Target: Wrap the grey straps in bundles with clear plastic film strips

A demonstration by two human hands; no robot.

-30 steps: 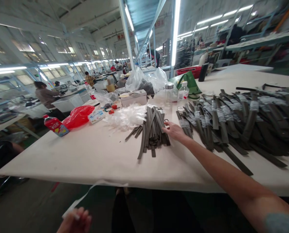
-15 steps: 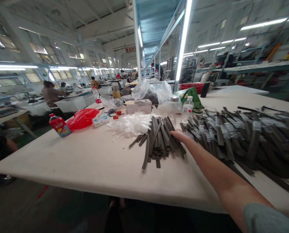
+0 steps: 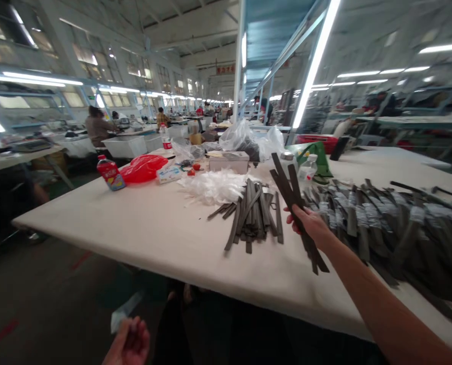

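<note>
My right hand is closed around a few dark grey fabric strips, held slanting above the table. To its left a loose pile of similar dark strips lies on the tabletop. My left hand is low, in front of the table edge, its fingers curled in a pinch on a thin whitish translucent strip, blurred by motion. Behind the loose pile is a heap of thin white pieces. On the right lie many dark strips in bundles, with clear whitish bands around them.
On the pale table stand a red drink bottle, a red plastic bag, a tissue pack, a cardboard box, clear plastic bags and a green bag. A metal frame post rises behind. People sit at far tables.
My right hand has lifted a few dark strips off the loose pile and moved right and nearer. My left hand has come into view with the whitish strip. The view has turned slightly left.
</note>
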